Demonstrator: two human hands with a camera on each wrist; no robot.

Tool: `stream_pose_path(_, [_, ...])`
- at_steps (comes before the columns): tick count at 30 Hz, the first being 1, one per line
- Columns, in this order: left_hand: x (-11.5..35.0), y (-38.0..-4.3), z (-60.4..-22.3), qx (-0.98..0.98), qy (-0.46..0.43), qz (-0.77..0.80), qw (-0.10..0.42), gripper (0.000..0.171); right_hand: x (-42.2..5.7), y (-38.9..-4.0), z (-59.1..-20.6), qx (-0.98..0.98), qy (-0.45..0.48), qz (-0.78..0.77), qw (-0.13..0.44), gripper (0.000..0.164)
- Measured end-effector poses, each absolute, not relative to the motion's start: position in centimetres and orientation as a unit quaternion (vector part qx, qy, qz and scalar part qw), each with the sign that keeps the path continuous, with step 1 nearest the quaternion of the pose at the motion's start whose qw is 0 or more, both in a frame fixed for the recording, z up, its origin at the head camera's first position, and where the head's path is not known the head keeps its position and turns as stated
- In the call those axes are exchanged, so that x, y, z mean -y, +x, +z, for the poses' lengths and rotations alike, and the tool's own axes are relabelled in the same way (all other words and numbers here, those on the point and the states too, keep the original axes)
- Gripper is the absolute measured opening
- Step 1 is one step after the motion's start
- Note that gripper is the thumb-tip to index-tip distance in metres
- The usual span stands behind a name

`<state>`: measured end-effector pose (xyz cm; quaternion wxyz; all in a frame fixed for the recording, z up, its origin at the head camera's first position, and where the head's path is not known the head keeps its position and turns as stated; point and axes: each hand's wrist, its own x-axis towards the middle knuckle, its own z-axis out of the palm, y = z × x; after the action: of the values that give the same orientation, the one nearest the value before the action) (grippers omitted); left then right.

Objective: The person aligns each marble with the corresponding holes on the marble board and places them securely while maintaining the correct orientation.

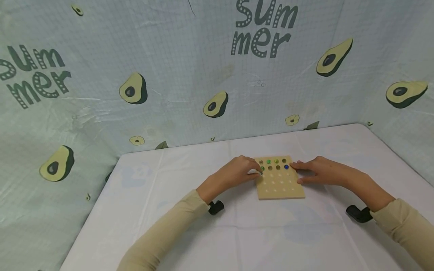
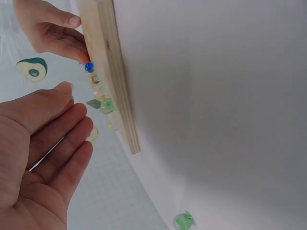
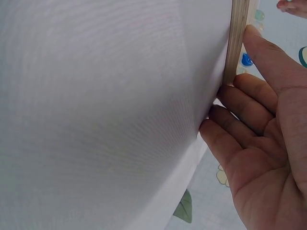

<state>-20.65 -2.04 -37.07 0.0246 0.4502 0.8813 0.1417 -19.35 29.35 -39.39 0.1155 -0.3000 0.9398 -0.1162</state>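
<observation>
A square wooden board [image 1: 281, 188] with rows of small hollows lies on the table. Glass marbles fill its two far rows, among them a blue marble [image 1: 286, 166] at the right and a green marble [image 1: 269, 161]. My left hand [image 1: 239, 171] is over the board's left side and pinches a small glassy marble [image 2: 72, 87] between thumb and fingertips, mostly hidden by them. On the other side, my right hand [image 1: 322, 171] rests its thumb and fingers against the board's right edge near the far corner, the fingers only slightly bent.
A loose green marble [image 2: 183, 221] lies on the table away from the board, seen in the left wrist view. The white cloth-covered table [image 1: 237, 233] meets a hanging sheet [image 1: 176, 56] printed with avocados at its back.
</observation>
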Motion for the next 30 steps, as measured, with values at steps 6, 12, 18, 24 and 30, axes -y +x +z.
stream_pose_path(6, [1.3,-20.7,-36.5,-0.891,0.431,0.129,0.053,0.018,-29.2,-19.3,-39.3,-0.94,-0.298,-0.118,0.118,0.068])
stream_pose_path(12, [0.5,-21.1,-36.2,-0.901,0.406,0.132,0.077,0.019,-29.2,-19.3,-39.3,-0.941,-0.295,-0.116,0.119,0.069])
stream_pose_path(18, [0.1,-21.3,-36.1,-0.906,0.387,0.138,0.098,0.019,-29.3,-19.3,-39.3,-0.941,-0.291,-0.12,0.125,0.069])
stream_pose_path(24, [0.1,-21.5,-36.0,-0.91,0.364,0.169,0.103,0.019,-29.2,-19.3,-39.3,-0.942,-0.291,-0.116,0.118,0.07])
stream_pose_path(30, [0.2,-21.9,-36.2,-0.913,0.333,0.204,0.116,0.02,-29.2,-19.3,-39.2,-0.941,-0.294,-0.119,0.117,0.069])
